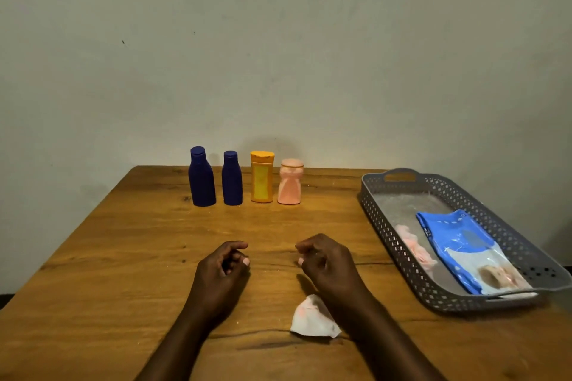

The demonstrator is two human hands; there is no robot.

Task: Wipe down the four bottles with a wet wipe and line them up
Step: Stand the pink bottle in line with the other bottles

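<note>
Four bottles stand upright in a row near the far edge of the wooden table: a taller dark blue bottle, a shorter dark blue bottle, a yellow-orange bottle and a squat pink bottle. My left hand and my right hand hover over the middle of the table with loosely curled fingers, holding nothing. A crumpled white wet wipe lies on the table beside my right forearm.
A grey perforated tray sits at the right edge of the table. It holds a blue and white pack of wipes and a pinkish crumpled wipe. A plain wall stands behind the table.
</note>
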